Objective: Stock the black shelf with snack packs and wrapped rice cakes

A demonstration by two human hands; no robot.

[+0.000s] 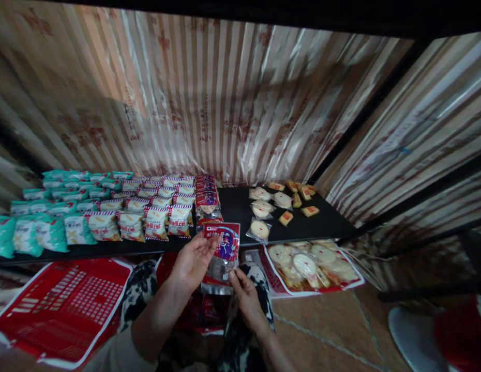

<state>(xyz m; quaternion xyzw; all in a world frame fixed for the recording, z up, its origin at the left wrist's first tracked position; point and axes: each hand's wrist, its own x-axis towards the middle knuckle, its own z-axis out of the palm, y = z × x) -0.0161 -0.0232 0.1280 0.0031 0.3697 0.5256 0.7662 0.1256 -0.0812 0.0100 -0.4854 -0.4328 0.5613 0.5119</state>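
Observation:
A red and purple snack packet point(230, 248) with a clear lower part is held up at the shelf's front edge. My right hand point(246, 297) pinches its lower right side between thumb and fingers. Palm up, my left hand point(194, 262) is at the packet's left edge, its fingers loosely bent and apart, the tips against the packet. Just behind, a column of matching red packets point(207, 199) stands on the black shelf point(233, 206). White shrimp-snack bags point(157, 222) fill rows beside that column.
Teal bags point(50, 232) crowd the shelf's left end. Round wrapped cakes point(259, 229) and small yellow packs point(286, 218) lie at right. Below are a red basket point(89, 294) and another basket point(357, 281) holding wrapped cakes. Dark metal posts point(364, 111) frame the shelf; striped sheeting point(209, 103) hangs behind.

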